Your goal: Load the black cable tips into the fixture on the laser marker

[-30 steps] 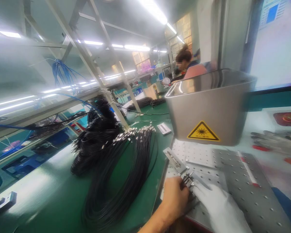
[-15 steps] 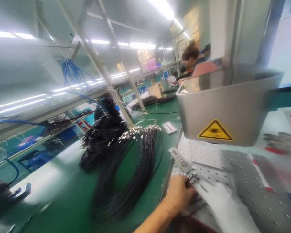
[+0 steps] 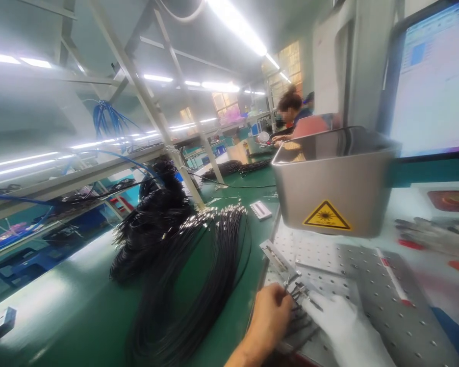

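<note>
- The bare left hand [image 3: 270,318] is closed on a small bunch of thin black cables with silver metal ends [image 3: 299,306], pinching them just behind the tips.
- The right hand in a white glove [image 3: 344,331] lies flat on the same bunch and presses it down on the perforated grey metal plate [image 3: 382,306]; its fingers are stretched, not gripping.
- The bunch rests at the near left corner of the plate, in front of the silver metal hood with a yellow laser warning sticker [image 3: 331,193].
- The cables look light, soft and springy, so they probably slip and spread easily; holding close to the stiff metal ends seems best.
- A big heap of long black cables [image 3: 191,275] lies on the green bench [image 3: 80,306] to the left.
</note>
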Motion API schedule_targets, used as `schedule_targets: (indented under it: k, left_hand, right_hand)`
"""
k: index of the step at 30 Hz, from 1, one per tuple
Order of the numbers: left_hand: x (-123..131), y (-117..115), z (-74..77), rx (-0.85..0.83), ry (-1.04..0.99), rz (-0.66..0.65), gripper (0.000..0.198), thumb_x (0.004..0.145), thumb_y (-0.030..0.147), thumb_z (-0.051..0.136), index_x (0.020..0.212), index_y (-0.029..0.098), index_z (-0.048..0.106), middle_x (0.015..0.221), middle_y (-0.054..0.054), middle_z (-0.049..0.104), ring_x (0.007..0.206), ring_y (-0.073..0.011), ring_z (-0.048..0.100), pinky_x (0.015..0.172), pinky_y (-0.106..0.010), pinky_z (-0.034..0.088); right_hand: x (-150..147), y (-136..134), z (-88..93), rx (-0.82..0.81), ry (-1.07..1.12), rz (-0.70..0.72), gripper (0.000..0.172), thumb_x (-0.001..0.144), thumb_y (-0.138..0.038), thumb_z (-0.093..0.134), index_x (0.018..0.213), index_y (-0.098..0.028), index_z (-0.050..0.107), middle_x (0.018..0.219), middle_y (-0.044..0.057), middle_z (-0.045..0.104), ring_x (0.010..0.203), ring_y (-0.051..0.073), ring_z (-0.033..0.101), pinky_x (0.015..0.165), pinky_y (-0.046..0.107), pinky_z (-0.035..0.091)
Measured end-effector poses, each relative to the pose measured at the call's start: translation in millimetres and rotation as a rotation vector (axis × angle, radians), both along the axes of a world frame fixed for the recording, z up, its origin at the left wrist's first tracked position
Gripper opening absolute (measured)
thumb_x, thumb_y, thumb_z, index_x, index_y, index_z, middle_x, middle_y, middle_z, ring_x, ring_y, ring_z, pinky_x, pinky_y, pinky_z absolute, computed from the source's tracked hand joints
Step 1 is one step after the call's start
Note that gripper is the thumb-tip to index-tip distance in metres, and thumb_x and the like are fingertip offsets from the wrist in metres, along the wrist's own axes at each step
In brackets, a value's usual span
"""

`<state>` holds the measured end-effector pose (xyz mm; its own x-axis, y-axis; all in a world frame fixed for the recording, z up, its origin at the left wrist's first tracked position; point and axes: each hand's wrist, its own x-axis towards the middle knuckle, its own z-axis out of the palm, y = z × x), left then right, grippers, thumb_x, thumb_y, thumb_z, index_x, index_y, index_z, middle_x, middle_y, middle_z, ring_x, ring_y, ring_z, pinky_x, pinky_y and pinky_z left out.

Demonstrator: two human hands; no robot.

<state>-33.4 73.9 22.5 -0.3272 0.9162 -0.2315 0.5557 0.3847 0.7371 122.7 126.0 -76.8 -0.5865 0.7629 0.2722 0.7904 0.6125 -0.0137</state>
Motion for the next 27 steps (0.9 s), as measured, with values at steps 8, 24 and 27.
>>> schedule_targets:
  k: [8, 24, 27]
  left_hand:
    - [6, 0, 7.3, -0.030, 0.156, -0.060, 0.025, 0.083, 0.019, 0.051, 0.061, 0.021, 0.039, 0.059, 0.005, 0.041, 0.062, -0.0114, 0.036, 0.061, -0.029, 0.023]
    - [9, 4, 16.2, -0.144, 0.362, -0.201, 0.023, 0.088, 0.021, 0.048, 0.082, 0.016, 0.070, 0.087, -0.012, 0.072, 0.076, -0.0182, 0.058, 0.064, -0.031, 0.027]
    - [6, 5, 11.3, -0.138, 0.316, -0.186, 0.022, 0.087, 0.021, 0.050, 0.080, 0.015, 0.070, 0.084, -0.011, 0.072, 0.074, -0.0168, 0.057, 0.064, -0.030, 0.028]
  right_hand:
    - [1, 1, -6.3, 0.031, -0.002, 0.026, 0.057, 0.081, -0.003, 0.052, 0.116, -0.044, 0.072, 0.118, -0.001, 0.071, 0.082, 0.019, 0.065, 0.070, 0.028, 0.049]
    - [4, 28, -35.4, -0.070, -0.066, 0.164, 0.061, 0.079, -0.006, 0.053, 0.124, -0.044, 0.067, 0.123, 0.000, 0.069, 0.072, 0.019, 0.065, 0.058, 0.029, 0.048]
    - [4, 31, -22.8, -0.058, -0.081, 0.145, 0.064, 0.078, -0.002, 0.049, 0.124, -0.043, 0.067, 0.115, -0.001, 0.072, 0.067, 0.018, 0.063, 0.054, 0.028, 0.043]
